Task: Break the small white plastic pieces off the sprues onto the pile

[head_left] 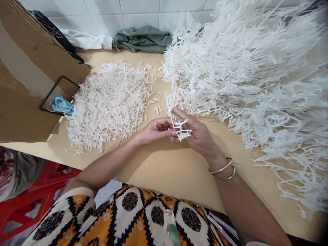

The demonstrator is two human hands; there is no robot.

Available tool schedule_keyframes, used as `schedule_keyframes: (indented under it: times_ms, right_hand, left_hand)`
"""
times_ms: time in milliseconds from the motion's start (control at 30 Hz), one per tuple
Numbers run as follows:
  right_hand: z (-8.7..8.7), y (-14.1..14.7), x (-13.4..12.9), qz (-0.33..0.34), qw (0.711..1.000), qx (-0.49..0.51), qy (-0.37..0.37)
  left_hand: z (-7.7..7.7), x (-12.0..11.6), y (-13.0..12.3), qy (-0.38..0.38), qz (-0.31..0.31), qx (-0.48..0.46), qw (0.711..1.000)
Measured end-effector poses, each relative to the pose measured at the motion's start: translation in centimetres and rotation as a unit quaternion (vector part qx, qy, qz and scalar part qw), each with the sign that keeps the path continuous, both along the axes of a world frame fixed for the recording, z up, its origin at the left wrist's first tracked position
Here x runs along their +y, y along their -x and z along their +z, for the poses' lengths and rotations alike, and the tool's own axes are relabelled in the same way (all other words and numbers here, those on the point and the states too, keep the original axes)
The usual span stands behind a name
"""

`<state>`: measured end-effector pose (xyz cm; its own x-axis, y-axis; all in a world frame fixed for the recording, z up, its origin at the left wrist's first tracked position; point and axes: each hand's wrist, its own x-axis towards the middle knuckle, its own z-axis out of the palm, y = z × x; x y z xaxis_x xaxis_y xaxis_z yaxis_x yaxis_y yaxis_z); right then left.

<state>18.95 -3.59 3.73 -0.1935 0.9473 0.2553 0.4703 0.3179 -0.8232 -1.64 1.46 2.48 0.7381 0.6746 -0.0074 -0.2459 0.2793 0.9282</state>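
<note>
Between my two hands, above the front middle of the table, is a white branched plastic stem (180, 127) with short forked twigs and a small tuft at its lower end. My left hand (156, 131) is closed, thumb and fingers pinching the stem from the left. My right hand (201, 136) curls round the stem's right side, fingers closed behind it; its fingertips are partly hidden. Left of my hands lies a broad pile of short white plastic pieces (110, 104). To the right rises a large tangled heap of white branched stems (246, 68).
A cardboard box (23, 75) stands at the left, with a black wire frame and a clear cup (61, 104) holding something blue and white. Dark green cloth (143, 38) and white cloth (87, 40) lie along the tiled wall. A red plastic stool (38, 198) is below the table's left edge.
</note>
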Motion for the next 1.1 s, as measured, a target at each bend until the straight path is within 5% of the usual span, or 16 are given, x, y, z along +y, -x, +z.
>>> schedule_keyframes:
  times_ms: [67,267,667,867,1100]
  right_hand:
    - [-0.4,0.1,0.0,0.035,0.999,0.034,0.013]
    - [-0.7,0.2,-0.2,-0.086,0.993,0.081,-0.021]
    - [-0.7,0.7,-0.1,-0.100,0.980,-0.019,-0.172]
    - [-0.7,1.7,-0.5,-0.104,0.973,-0.033,-0.201]
    - [-1.5,2.0,-0.6,-0.142,0.983,0.108,-0.043]
  left_hand:
    - [-0.3,0.1,0.0,-0.029,0.036,-0.017,0.999]
    - [-0.8,1.0,-0.2,0.006,0.244,-0.040,0.969]
    - [0.3,2.5,1.0,0.060,0.328,-0.032,0.942]
    - [0.0,1.0,0.0,-0.024,0.252,0.002,0.967]
    - [-0.3,-0.3,-0.8,-0.072,0.178,0.049,0.980]
